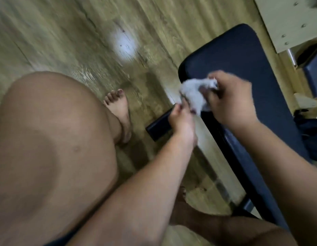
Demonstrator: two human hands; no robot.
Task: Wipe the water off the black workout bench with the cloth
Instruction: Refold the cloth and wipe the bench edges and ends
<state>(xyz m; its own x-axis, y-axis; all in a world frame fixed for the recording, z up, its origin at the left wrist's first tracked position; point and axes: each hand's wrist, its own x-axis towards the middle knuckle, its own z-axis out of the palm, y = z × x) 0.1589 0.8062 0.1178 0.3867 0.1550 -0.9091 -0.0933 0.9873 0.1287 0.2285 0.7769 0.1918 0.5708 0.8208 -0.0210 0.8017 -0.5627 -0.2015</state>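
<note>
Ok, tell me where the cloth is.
In the head view, right of centre: the white cloth is bunched between the left hand and right hand, over the left edge of the black workout bench.

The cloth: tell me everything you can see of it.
The cloth is white, soft-looking fabric, bunched into a crumpled wad and blurred. Both hands hold it: the right hand grips its upper part, the left hand pinches its lower edge. It is over the edge of the black bench; whether it touches the pad is unclear.
</note>
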